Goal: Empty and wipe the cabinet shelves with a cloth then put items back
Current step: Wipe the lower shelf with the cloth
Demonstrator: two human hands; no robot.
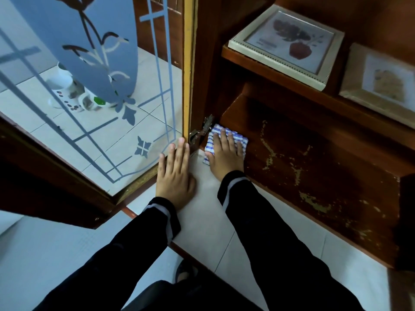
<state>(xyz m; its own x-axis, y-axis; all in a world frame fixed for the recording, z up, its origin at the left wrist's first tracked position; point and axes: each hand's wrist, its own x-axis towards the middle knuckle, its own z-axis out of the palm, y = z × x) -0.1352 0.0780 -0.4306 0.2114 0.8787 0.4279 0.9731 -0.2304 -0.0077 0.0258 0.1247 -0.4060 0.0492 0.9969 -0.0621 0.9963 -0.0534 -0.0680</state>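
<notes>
Pressing down now: the blue-and-white striped cloth [240, 139] is pinned under the right hand [225, 156], fingers straight and slightly spread, at the near-left corner of the bottom shelf [318, 173], just beside the hinge [201, 131]. The left hand [175, 175] is laid flat on the pale tiles by the open glass door [94, 122], probably to brace the lean. The cloth is folded into a thick pad, stripes bunched at the edges. Two framed pictures [285, 46] are seen on the upper shelf [265, 68].
</notes>
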